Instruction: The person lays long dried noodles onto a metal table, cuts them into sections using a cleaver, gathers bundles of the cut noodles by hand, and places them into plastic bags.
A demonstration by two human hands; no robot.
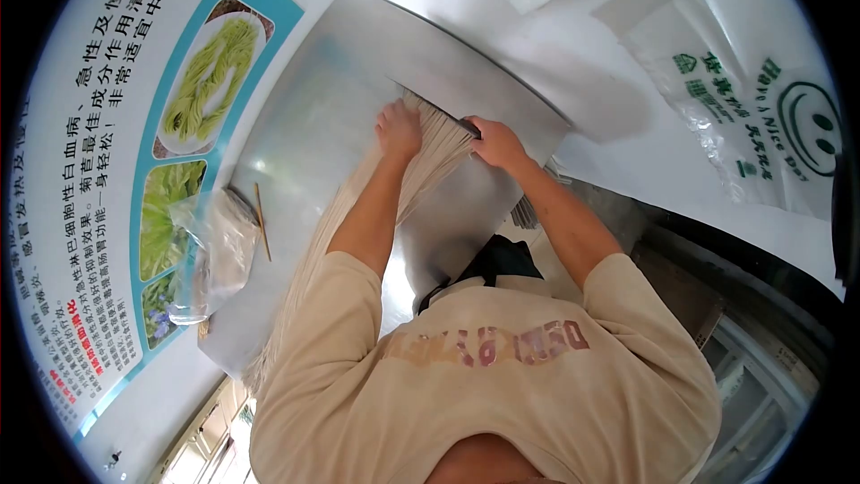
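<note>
Long, thin pale noodles (428, 168) lie in a wide band over the metal work surface (309, 94), trailing down past my left arm. My left hand (399, 130) grips the band near its far end, fingers curled onto the strands. A knife (469, 128) with a dark handle is in my right hand (498, 143). Its narrow blade runs across the far end of the noodles, seen almost edge-on. Whether the blade touches the strands I cannot tell.
To the left are a clear plastic bag (224, 255) and a thin brown stick (262, 220). A printed poster (170, 215) stands beyond them. White plastic bags with green print (743, 99) lie at the upper right. More strands (523, 212) show by the right edge.
</note>
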